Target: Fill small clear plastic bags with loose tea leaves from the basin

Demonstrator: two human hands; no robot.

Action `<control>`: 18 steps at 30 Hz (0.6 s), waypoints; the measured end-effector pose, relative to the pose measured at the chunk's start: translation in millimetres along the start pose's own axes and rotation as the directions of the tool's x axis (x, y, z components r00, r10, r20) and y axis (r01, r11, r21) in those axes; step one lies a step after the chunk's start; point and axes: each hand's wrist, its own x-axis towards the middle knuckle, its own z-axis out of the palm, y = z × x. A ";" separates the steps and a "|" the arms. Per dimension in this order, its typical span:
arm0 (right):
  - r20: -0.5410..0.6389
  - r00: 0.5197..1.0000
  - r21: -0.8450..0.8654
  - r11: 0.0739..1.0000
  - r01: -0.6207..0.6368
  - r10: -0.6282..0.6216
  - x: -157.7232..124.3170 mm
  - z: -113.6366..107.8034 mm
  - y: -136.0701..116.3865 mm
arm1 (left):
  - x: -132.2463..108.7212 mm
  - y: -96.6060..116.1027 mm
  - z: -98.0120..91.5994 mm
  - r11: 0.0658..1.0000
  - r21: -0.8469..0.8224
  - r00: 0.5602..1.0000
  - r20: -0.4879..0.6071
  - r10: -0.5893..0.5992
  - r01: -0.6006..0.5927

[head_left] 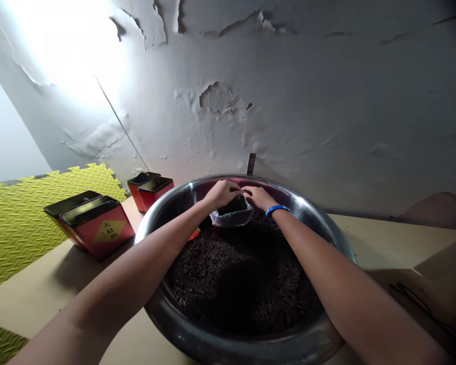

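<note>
A wide steel basin point(247, 340) holds loose, dark, twisted tea leaves point(220, 268). Near its far wall, a small whitish, see-through plastic container point(231, 220) rests on the leaves; its inside looks dark. My left hand point(223, 194) reaches over the container's far left edge with fingers pinched together. From the other side my right hand point(259, 196), a blue band on the wrist, brings its curled fingertips almost against the left ones. What the fingers pinch is too small and dark to tell. Partly behind my left forearm shows an orange-red piece point(194, 234).
Left of the basin stand red and black tea tins point(112, 230), with more tins point(155, 192) behind, on a pale tabletop point(380, 238). Yellow foam matting point(19, 218) lies at the left. A peeling wall point(307, 126) rises behind; a dark cable point(414, 296) lies right.
</note>
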 end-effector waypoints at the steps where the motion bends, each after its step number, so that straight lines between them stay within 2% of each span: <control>1: -0.002 1.000 -0.001 1.000 0.006 -0.006 0.1 0.1 0.3 | -0.1 0.1 0.2 1.000 -0.007 1.000 -0.005 0.002 -0.002; 8: -0.003 1.000 -0.005 1.000 0.026 -0.026 -0.4 1.0 1.6 | -3.1 2.9 -0.2 0.993 -0.080 0.994 0.070 -0.086 0.091; 18: 0.013 0.999 -0.043 0.998 0.051 -0.051 -1.6 -3.1 -1.5 | -0.2 -7.3 7.5 0.995 -0.085 0.998 0.039 -0.050 0.053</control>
